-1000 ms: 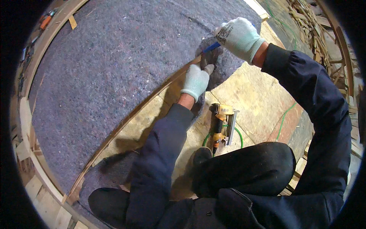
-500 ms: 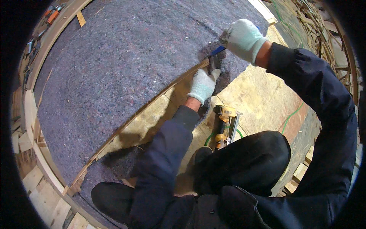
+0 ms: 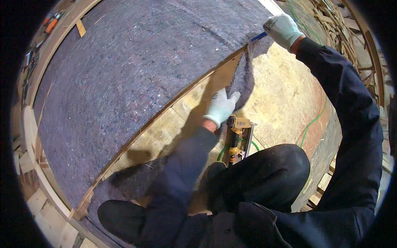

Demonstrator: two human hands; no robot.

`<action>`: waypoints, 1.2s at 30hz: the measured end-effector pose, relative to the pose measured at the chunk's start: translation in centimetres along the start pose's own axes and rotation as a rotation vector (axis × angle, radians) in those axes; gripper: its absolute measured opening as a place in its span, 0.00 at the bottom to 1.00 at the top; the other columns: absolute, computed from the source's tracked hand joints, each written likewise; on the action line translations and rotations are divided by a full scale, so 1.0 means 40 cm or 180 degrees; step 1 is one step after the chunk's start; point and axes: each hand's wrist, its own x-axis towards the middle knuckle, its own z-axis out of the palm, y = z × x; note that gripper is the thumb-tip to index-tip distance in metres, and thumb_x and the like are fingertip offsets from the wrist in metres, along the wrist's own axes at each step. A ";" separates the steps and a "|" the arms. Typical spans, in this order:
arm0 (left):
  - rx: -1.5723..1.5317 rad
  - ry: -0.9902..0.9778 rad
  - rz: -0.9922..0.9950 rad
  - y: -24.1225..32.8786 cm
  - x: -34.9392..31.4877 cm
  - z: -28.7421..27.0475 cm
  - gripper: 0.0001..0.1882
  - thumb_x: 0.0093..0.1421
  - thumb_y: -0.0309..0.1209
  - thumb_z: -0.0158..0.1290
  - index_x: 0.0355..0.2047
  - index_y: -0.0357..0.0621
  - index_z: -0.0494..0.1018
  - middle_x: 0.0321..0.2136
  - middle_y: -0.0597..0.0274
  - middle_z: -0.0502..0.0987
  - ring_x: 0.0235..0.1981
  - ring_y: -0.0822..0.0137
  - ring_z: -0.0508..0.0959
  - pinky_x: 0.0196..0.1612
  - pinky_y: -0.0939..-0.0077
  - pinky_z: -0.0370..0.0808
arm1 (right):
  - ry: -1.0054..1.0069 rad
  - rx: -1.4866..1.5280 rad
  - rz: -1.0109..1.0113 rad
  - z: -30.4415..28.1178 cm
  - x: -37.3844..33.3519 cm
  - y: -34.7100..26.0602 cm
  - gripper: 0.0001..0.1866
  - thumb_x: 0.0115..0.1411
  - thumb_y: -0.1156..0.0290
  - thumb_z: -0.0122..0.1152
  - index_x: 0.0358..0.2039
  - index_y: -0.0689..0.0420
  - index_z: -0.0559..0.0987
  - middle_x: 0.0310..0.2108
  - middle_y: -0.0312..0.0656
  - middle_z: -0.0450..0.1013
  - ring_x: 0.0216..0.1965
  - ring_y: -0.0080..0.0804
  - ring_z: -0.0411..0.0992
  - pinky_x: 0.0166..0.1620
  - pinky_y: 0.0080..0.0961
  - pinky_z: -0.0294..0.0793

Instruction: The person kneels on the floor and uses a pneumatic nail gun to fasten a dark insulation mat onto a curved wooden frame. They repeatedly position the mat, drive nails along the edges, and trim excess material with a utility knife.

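Grey-blue felt covers a large panel with a straight wooden edge running diagonally. In my gloved right hand is a slim blue utility knife, its tip at the far end of that edge, where the felt is parted. A loose felt flap hangs down from there over the yellowish board. Lower down, my gloved left hand grips the flap's near side, thumb sticking out; its fingertips are partly hidden.
A yellow-and-black staple gun lies by my knee, with a green hose across the board. Cut felt lies near my left foot. A curved-looking wooden frame borders the left, and scrap wood is piled at the far right.
My right hand and the knife have moved away and to the right along the wooden edge. The parted stretch is longer. My left hand has come slightly nearer, with the flap hanging straighter.
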 end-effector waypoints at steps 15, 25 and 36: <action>0.1491 0.0225 0.0210 0.159 0.259 0.096 0.22 0.64 0.48 0.49 0.40 0.41 0.80 0.41 0.38 0.81 0.44 0.41 0.81 0.47 0.47 0.76 | -0.0418 -0.0189 0.0203 -0.022 -0.006 -0.058 0.06 0.58 0.74 0.61 0.37 0.56 0.82 0.32 0.48 0.78 0.35 0.48 0.79 0.40 0.35 0.81; 0.1533 0.0160 0.0641 0.142 0.231 0.078 0.25 0.66 0.48 0.48 0.35 0.34 0.78 0.40 0.36 0.79 0.44 0.39 0.78 0.48 0.49 0.73 | 0.0033 -0.0167 0.0108 0.059 -0.012 0.026 0.04 0.58 0.71 0.59 0.32 0.56 0.80 0.28 0.47 0.77 0.31 0.46 0.79 0.35 0.36 0.79; 0.1383 -0.0057 0.0427 0.174 0.209 0.082 0.25 0.66 0.50 0.47 0.37 0.37 0.77 0.40 0.36 0.79 0.45 0.39 0.78 0.48 0.48 0.73 | -0.0424 -0.0238 -0.0076 0.017 0.013 -0.018 0.06 0.58 0.69 0.58 0.31 0.56 0.81 0.28 0.47 0.78 0.31 0.46 0.80 0.34 0.35 0.80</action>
